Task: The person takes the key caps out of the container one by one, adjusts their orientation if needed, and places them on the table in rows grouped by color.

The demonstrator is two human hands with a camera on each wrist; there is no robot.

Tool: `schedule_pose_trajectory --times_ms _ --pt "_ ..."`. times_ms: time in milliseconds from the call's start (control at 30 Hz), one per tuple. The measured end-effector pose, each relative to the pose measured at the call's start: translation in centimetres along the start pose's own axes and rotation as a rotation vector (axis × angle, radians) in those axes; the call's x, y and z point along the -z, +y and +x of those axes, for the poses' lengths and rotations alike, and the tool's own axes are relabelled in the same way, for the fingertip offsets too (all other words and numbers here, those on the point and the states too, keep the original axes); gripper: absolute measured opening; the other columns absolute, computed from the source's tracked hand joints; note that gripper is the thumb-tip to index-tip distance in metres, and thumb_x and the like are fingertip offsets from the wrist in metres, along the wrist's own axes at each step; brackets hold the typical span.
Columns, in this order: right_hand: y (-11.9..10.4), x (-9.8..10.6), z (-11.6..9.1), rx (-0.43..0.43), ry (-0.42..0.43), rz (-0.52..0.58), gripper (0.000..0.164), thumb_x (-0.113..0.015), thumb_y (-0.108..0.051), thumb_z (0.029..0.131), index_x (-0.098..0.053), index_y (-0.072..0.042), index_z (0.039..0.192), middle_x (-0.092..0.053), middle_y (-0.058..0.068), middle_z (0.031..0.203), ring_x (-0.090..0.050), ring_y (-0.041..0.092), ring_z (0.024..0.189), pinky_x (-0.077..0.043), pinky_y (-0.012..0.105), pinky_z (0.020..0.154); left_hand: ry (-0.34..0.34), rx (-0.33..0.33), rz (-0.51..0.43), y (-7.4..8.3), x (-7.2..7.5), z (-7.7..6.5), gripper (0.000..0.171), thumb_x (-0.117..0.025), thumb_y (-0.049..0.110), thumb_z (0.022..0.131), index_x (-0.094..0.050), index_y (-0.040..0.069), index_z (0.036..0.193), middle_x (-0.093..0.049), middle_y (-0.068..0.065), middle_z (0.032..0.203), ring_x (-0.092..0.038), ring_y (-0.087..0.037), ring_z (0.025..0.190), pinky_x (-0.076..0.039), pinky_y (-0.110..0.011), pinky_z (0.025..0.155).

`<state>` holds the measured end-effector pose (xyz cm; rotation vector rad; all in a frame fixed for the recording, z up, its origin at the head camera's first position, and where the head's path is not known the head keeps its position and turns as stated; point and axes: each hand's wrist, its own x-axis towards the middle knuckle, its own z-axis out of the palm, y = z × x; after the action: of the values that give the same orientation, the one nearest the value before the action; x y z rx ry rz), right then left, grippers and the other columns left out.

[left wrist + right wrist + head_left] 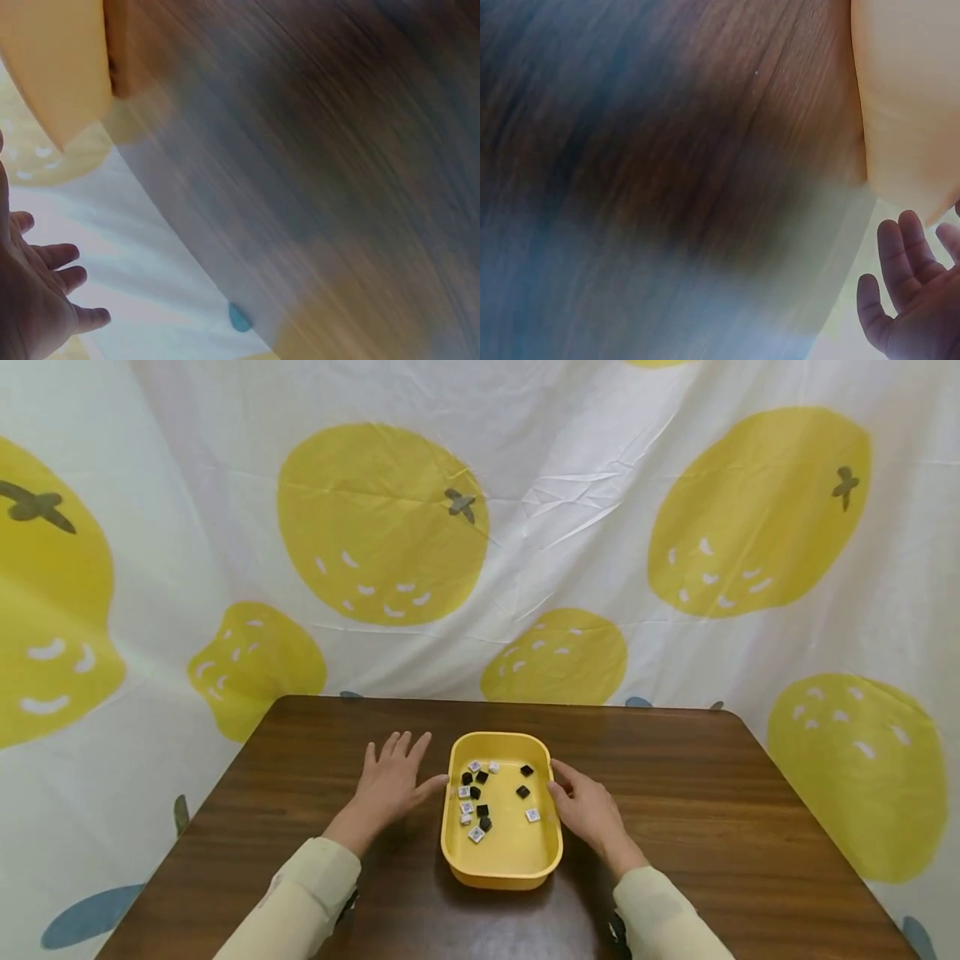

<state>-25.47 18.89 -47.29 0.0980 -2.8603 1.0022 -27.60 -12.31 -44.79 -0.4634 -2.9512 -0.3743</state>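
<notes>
A yellow rectangular tray (517, 852) with rounded corners stands on the table in the head view. Inside it lie small square pieces: several white ones with dark marks, such as a white piece (532, 815), and several black ones, such as a black piece (522, 792). Most are gathered along the left side. My left hand (386, 789) is spread flat beside the tray, its thumb tip right at the left rim; its fingers stand apart in the left wrist view. At the right rim, my right hand (591, 810) has thumb and index fingertips against the edge, fingers loosely extended.
The dark brown wooden table (720, 810) extends to both sides of the tray. Behind it hangs a white cloth (540, 560) printed with large yellow fruit. Both forearms, in pale sleeves, come in from the near edge.
</notes>
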Motion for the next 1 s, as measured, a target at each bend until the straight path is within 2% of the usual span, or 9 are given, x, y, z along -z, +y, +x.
schedule_pose_trajectory --times_ms 300,500,767,1000 --pt "-0.3 0.1 -0.2 -0.006 -0.001 0.035 0.045 -0.059 -0.021 0.098 -0.056 -0.009 0.141 -0.069 0.005 0.105 -0.064 0.023 0.094 -0.049 0.044 0.082 -0.011 -0.095 -0.016 2.4 -0.1 0.4 0.079 -0.057 0.059 0.094 -0.035 0.015 0.155 -0.032 -0.021 0.156 -0.023 -0.038 0.146 -0.013 -0.065 0.113" --pt "-0.3 0.0 -0.1 -0.013 -0.011 0.085 0.046 -0.057 -0.019 0.099 -0.053 -0.007 0.143 -0.069 0.009 0.109 -0.064 0.025 0.098 -0.049 0.046 0.086 -0.048 -0.145 -0.028 3.5 -0.3 0.6 0.073 -0.062 0.056 0.092 -0.044 0.015 0.150 -0.033 -0.020 0.156 -0.023 -0.038 0.146 -0.015 -0.064 0.113" --pt "-0.3 -0.4 -0.4 -0.084 -0.016 0.191 0.047 -0.056 -0.022 0.100 -0.050 -0.013 0.146 -0.068 0.011 0.115 -0.062 0.027 0.104 -0.046 0.048 0.092 -0.091 -0.194 -0.062 4.6 -1.1 0.5 0.053 -0.070 0.048 0.089 -0.063 0.017 0.132 -0.035 -0.017 0.155 -0.020 -0.037 0.147 -0.014 -0.063 0.113" --pt "-0.2 -0.8 -0.5 -0.110 -0.016 0.241 0.047 -0.054 -0.023 0.101 -0.049 -0.016 0.148 -0.067 0.009 0.116 -0.061 0.025 0.105 -0.045 0.047 0.091 -0.103 -0.207 -0.044 5.4 -1.8 0.3 0.041 -0.075 0.045 0.086 -0.071 0.018 0.117 -0.040 -0.019 0.151 -0.024 -0.039 0.145 -0.014 -0.064 0.113"
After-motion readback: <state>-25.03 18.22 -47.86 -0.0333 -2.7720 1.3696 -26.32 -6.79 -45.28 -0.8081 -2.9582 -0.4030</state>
